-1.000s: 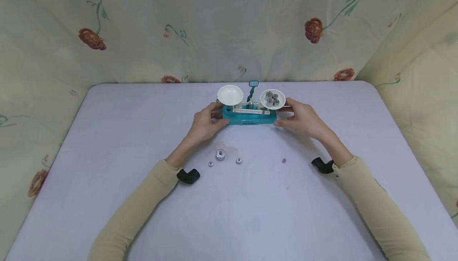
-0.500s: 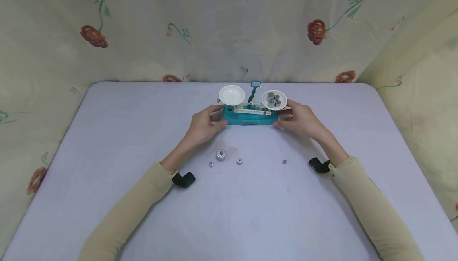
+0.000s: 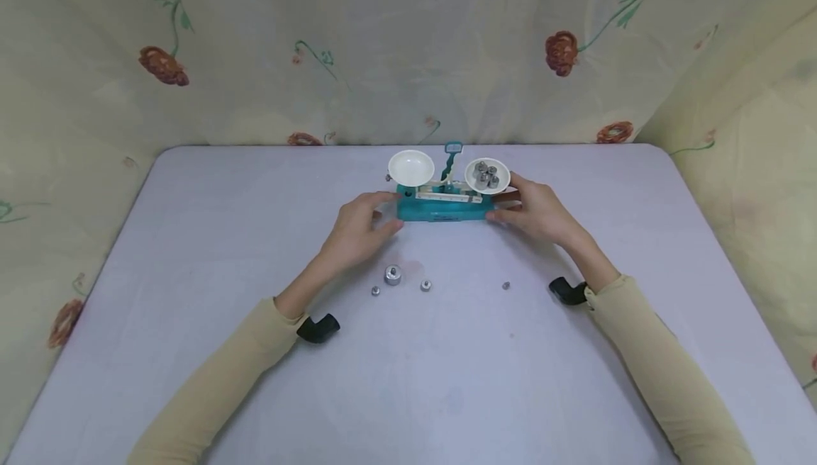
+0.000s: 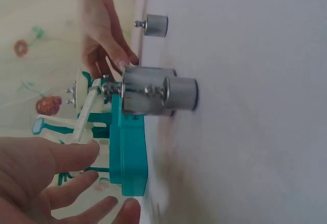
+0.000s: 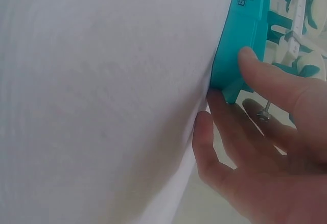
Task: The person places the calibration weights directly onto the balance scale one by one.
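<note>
A teal balance scale stands near the back of the table. Its left white pan is empty, while the right pan carries several metal weights. My right hand holds the right end of the base; in the right wrist view the thumb lies on the teal side and the fingers curl at the end. Beside the left end is my left hand, fingers spread and holding nothing. The left wrist view shows these fingers apart from the base.
In front of the scale, a large weight, a small weight and a medium weight stand on the white-covered table. A tiny weight lies farther right. A flowered curtain hangs behind.
My left hand has loosened from the scale's left end, its forearm shifting left and back. The right hand stays at the right end, and the scale keeps its place.
</note>
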The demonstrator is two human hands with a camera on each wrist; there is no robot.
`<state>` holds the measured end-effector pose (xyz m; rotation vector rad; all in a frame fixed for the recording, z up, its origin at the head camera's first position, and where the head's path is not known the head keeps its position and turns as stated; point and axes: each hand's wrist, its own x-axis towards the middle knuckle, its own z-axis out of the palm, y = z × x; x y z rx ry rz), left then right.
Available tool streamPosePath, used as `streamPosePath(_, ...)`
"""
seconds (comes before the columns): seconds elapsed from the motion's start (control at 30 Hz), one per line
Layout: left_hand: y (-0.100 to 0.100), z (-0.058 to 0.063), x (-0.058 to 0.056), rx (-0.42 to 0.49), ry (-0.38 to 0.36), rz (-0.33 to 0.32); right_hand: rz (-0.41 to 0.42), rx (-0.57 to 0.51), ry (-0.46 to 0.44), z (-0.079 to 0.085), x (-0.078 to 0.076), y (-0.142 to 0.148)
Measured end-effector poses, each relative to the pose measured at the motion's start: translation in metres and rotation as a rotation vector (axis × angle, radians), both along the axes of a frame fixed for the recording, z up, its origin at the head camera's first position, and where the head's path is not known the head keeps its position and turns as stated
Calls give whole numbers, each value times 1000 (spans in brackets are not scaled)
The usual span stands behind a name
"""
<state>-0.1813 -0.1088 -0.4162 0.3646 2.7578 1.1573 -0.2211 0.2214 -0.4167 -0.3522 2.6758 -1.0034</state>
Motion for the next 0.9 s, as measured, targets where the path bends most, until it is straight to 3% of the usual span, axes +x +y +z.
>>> streamPosePath(0.4, 7, 14, 20, -91, 69, -143, 36, -19, 49, -3, -1, -2)
streamPosePath(0.9, 18, 21, 37, -168, 32, -274, 35, 5, 39, -1, 1, -3)
